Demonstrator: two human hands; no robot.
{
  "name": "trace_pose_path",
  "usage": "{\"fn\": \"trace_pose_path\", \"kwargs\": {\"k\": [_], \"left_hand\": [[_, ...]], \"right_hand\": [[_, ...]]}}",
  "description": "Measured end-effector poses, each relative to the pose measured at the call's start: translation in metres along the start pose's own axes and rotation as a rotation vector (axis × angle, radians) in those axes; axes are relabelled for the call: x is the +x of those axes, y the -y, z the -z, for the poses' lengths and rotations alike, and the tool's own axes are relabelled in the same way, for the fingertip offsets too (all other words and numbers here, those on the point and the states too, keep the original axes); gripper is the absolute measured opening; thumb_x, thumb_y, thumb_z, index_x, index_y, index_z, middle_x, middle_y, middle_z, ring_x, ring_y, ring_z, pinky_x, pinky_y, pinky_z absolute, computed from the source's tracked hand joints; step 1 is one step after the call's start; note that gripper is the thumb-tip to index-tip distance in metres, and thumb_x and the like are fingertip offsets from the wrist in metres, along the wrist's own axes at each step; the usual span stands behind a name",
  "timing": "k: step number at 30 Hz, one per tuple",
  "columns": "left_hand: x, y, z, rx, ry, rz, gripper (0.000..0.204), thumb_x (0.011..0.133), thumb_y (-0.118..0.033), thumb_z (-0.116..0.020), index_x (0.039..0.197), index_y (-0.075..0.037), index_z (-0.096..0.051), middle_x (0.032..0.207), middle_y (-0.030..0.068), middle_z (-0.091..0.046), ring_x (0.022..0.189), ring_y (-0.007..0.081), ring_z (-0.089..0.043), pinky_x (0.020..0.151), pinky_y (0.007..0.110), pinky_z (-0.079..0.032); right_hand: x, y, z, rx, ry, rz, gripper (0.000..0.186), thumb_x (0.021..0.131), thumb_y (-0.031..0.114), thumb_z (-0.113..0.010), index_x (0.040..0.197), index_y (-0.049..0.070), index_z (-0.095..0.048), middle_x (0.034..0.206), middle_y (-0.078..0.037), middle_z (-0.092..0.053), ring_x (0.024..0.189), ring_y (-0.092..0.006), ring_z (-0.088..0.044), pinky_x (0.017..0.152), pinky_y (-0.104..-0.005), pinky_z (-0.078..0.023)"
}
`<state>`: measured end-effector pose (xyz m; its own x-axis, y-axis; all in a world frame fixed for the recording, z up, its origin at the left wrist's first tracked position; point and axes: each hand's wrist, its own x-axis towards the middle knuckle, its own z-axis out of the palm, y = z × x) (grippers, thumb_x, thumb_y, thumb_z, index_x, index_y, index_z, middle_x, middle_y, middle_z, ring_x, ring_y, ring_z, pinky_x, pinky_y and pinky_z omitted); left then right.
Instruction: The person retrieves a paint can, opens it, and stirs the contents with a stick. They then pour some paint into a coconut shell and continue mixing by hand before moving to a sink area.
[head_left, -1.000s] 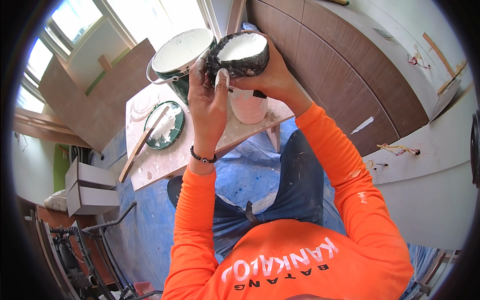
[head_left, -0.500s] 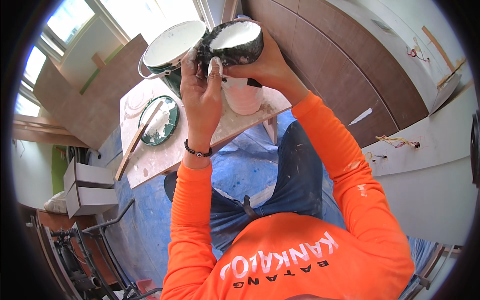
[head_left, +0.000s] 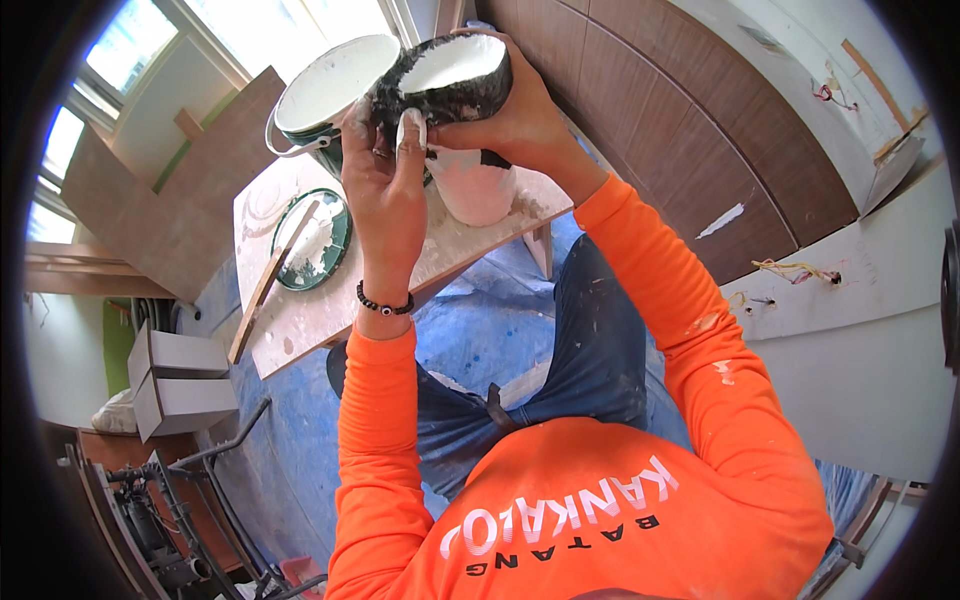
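Note:
Both my hands hold up a black tub (head_left: pixel 450 102) with thick white paint or compound inside it, its open top tilted into view. My left hand (head_left: pixel 388 185) grips its left, near side, with a white-coated thumb pressed on the wall. My right hand (head_left: pixel 528 118) wraps round its right side. Beneath it, on the table, stands a pale, white-smeared container (head_left: pixel 478 192), its top partly hidden by the tub and my hands. Just left of the tub is a green bucket (head_left: pixel 325 152) of white material, with a wire handle; I cannot tell whether they touch.
On the smeared table (head_left: pixel 295 335) lies a round green lid (head_left: pixel 343 255) caked with white, a wooden stick (head_left: pixel 258 305) across its edge. Blue sheeting (head_left: pixel 480 335) covers the floor. Brown panels (head_left: pixel 690 130) stand at right; cardboard boxes (head_left: pixel 185 385) and a black metal frame (head_left: pixel 215 470) are at left.
The view has shifted slightly, so the tub, hands and table all appear a little further left. My grip on the tub looks the same.

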<state>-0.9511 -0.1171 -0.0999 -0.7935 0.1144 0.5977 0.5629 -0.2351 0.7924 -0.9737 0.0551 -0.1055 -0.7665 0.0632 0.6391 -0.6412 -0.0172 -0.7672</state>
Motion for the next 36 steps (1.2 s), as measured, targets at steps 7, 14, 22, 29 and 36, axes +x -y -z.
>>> {"fn": "trace_pose_path", "kwargs": {"k": [7, 14, 22, 29, 36], "left_hand": [[-0.003, -0.001, 0.002, -0.020, -0.004, -0.001, 0.043, 0.106, -0.005, -0.061, 0.147, 0.003, -0.047, 0.132, 0.0116, -0.063, 0.120, 0.0150, -0.059, 0.101, 0.029, -0.048], [-0.004, -0.002, 0.000, -0.016, -0.015, 0.015, 0.043, 0.106, -0.005, -0.061, 0.147, 0.003, -0.047, 0.134, 0.0113, -0.062, 0.121, 0.0151, -0.058, 0.103, 0.029, -0.048], [-0.004, 0.001, 0.003, -0.016, -0.017, 0.011, 0.041, 0.107, -0.004, -0.060, 0.146, 0.000, -0.049, 0.134, 0.0097, -0.061, 0.121, 0.0143, -0.057, 0.103, 0.029, -0.047], [-0.007, 0.001, 0.005, -0.017, -0.024, 0.003, 0.040, 0.108, -0.007, -0.060, 0.145, 0.000, -0.049, 0.131, 0.0091, -0.063, 0.117, 0.0128, -0.058, 0.100, 0.028, -0.048], [0.001, 0.002, 0.008, 0.032, 0.005, -0.014, 0.040, 0.107, -0.004, -0.058, 0.146, 0.000, -0.048, 0.134, 0.0117, -0.061, 0.123, 0.0156, -0.058, 0.101, 0.029, -0.049]], "right_hand": [[0.001, -0.004, -0.001, -0.062, 0.002, 0.010, 0.101, 0.058, 0.024, -0.102, 0.141, 0.003, -0.048, 0.126, -0.011, -0.065, 0.115, -0.0194, -0.066, 0.100, -0.0327, -0.055], [-0.001, 0.000, -0.002, 0.011, -0.013, -0.032, 0.101, 0.058, 0.022, -0.101, 0.142, 0.003, -0.047, 0.126, -0.011, -0.065, 0.117, -0.0202, -0.065, 0.102, -0.0334, -0.055], [-0.002, 0.006, -0.006, -0.045, -0.014, -0.017, 0.106, 0.057, 0.024, -0.103, 0.144, 0.005, -0.046, 0.127, -0.012, -0.065, 0.117, -0.0210, -0.066, 0.103, -0.0337, -0.054], [-0.003, 0.007, -0.008, -0.045, -0.004, 0.013, 0.103, 0.059, 0.019, -0.101, 0.145, 0.004, -0.046, 0.128, -0.011, -0.066, 0.119, -0.0206, -0.065, 0.103, -0.0345, -0.055], [0.002, 0.005, -0.002, -0.081, 0.070, -0.002, 0.107, 0.062, 0.006, -0.099, 0.152, 0.004, -0.040, 0.139, -0.010, -0.059, 0.127, -0.0194, -0.058, 0.108, -0.0359, -0.052]]}}
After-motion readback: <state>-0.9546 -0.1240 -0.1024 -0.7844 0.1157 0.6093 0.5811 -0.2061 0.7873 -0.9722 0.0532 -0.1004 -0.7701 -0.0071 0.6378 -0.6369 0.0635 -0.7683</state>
